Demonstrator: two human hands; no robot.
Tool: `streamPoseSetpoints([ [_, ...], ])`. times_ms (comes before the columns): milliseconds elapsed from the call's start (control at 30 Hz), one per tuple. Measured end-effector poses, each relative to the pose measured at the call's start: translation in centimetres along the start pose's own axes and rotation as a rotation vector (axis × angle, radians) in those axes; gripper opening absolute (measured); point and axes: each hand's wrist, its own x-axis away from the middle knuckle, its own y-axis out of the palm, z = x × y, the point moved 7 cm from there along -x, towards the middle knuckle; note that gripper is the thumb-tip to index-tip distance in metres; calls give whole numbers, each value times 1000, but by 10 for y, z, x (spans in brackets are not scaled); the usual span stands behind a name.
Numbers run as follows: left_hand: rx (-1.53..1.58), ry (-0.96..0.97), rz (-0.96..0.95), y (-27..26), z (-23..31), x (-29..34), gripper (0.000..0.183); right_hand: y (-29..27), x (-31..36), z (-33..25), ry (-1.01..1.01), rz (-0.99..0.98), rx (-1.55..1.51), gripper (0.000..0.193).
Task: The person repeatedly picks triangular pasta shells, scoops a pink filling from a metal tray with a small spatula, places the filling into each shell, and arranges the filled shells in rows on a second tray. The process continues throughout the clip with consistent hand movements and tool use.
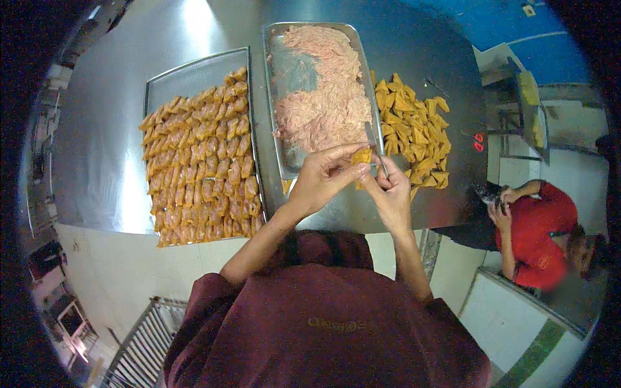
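Pinching a small yellow piece (361, 156) between thumb and fingertips, the left hand (325, 178) is mostly closed, over the near right part of a metal pan (299, 72). The right hand (392, 194) is closed around a thin metal tool (380, 163), with its thumb up close to the same piece; whether that thumb touches it, I cannot tell. Pale pink minced filling (330, 97) spreads over much of the pan, leaving a bare patch toward its left side. Both hands partly block the view of the pan's near right corner. Just right of the pan lies a loose heap of yellow triangles (414, 129), and the right hand is near its lower left side, so there is little free room there. To the left, a shallow tray (194, 79) carries close-set rows of filled pieces (200, 161), its far strip bare; the left forearm passes near its near right corner. Everything sits on a shiny metal worktop (103, 149), with a small thin dark object (440, 86) beyond the heap. Off to the right, a person in a red shirt (540, 233) holds something dark. A barred metal rack (143, 343) stands at lower left, below the worktop.
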Motion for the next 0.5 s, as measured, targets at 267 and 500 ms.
streamPoseSetpoints([
  [267, -129, 45, 69, -13, 6, 26, 31, 13, 16, 6, 46, 15, 48, 24],
  [500, -237, -48, 15, -30, 1, 36, 32, 31, 10, 2, -6, 16, 62, 22],
])
